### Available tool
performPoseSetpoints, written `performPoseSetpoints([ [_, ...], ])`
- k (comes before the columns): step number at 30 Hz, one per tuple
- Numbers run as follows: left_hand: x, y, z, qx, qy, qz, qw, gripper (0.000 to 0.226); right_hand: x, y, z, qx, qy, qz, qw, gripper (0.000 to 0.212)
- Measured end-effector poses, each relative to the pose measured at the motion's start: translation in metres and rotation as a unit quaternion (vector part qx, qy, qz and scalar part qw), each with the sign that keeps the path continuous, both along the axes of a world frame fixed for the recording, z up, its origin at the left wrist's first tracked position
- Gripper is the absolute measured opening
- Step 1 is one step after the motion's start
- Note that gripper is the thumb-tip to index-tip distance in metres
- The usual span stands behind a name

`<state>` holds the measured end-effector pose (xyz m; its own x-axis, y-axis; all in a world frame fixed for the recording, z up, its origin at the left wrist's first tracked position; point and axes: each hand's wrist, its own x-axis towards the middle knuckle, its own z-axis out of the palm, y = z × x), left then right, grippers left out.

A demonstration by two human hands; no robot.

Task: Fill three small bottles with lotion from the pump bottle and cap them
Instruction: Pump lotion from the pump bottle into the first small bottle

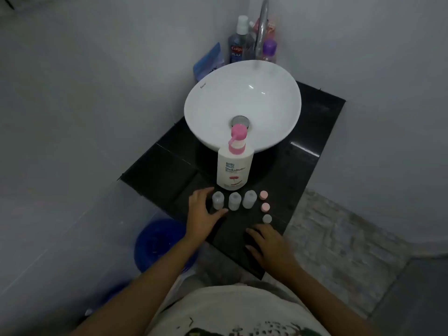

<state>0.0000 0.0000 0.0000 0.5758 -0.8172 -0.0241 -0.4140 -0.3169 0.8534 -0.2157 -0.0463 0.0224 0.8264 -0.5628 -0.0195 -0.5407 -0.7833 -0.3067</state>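
Observation:
A white pump bottle [234, 169] with a pink pump head stands on the black counter [167, 166] in front of the basin. Three small clear bottles stand uncapped in a row before it: left bottle [218, 200], middle bottle [234, 201], right bottle [250, 199]. To their right lie two pink caps [263, 195] [265, 207] and a pale cap [267, 218]. My left hand [202, 212] lies with fingers spread just left of the left bottle, thumb below it. My right hand [266, 243] rests flat on the counter's front edge, below the caps.
A white round basin [266, 98] fills the counter's back, with a chrome tap [263, 27] over it. Mouthwash and other bottles [238, 43] crowd the corner behind. A blue bucket [160, 241] sits on the floor at the left.

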Motion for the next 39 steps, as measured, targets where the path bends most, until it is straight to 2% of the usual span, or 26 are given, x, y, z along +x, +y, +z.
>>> performPoseSetpoints([
  [3, 0.002, -0.007, 0.004, 0.014, -0.014, -0.012, 1.000, 0.037, 0.011, -0.008, 0.025, 0.029, -0.082, -0.020, 0.996, 0.036],
  [5, 0.001, -0.009, 0.005, 0.014, 0.001, -0.007, 1.000, 0.030, 0.023, -0.016, 0.053, 0.026, -0.155, -0.033, 0.987, 0.034],
  [7, 0.002, -0.007, 0.009, 0.008, 0.017, 0.004, 1.000, 0.031, 0.035, -0.029, 0.086, 0.018, -0.244, -0.040, 0.969, 0.031],
  [10, 0.009, -0.005, 0.021, -0.008, 0.039, 0.022, 0.999, 0.036, 0.058, -0.060, 0.140, -0.013, -0.382, -0.050, 0.923, 0.025],
  [13, 0.014, -0.006, 0.045, -0.047, 0.028, 0.023, 0.998, 0.038, 0.094, -0.096, 0.185, -0.015, -0.448, -0.086, 0.890, 0.021],
  [15, 0.017, -0.009, 0.066, -0.079, 0.018, 0.022, 0.996, 0.039, 0.120, -0.117, 0.202, 0.052, -0.412, -0.100, 0.904, 0.022],
  [18, 0.020, -0.017, 0.098, -0.107, 0.007, 0.025, 0.994, 0.040, 0.150, -0.138, 0.201, 0.182, -0.269, -0.057, 0.944, 0.029],
  [20, 0.019, -0.020, 0.115, -0.125, 0.013, 0.028, 0.992, 0.036, 0.160, -0.143, 0.192, 0.234, -0.201, -0.021, 0.951, 0.029],
  [22, 0.018, -0.022, 0.129, -0.138, 0.001, 0.028, 0.990, 0.034, 0.164, -0.145, 0.181, 0.276, -0.176, -0.009, 0.945, 0.029],
  [26, 0.016, -0.026, 0.141, -0.138, -0.035, 0.019, 0.990, 0.037, 0.166, -0.145, 0.170, 0.376, -0.207, -0.041, 0.902, 0.034],
  [31, 0.013, -0.027, 0.148, -0.124, -0.052, 0.015, 0.991, 0.040, 0.168, -0.141, 0.167, 0.386, -0.239, -0.047, 0.890, 0.036],
  [39, 0.010, -0.031, 0.157, -0.112, -0.025, 0.028, 0.993, 0.039, 0.169, -0.141, 0.163, 0.402, -0.290, -0.070, 0.865, 0.036],
])
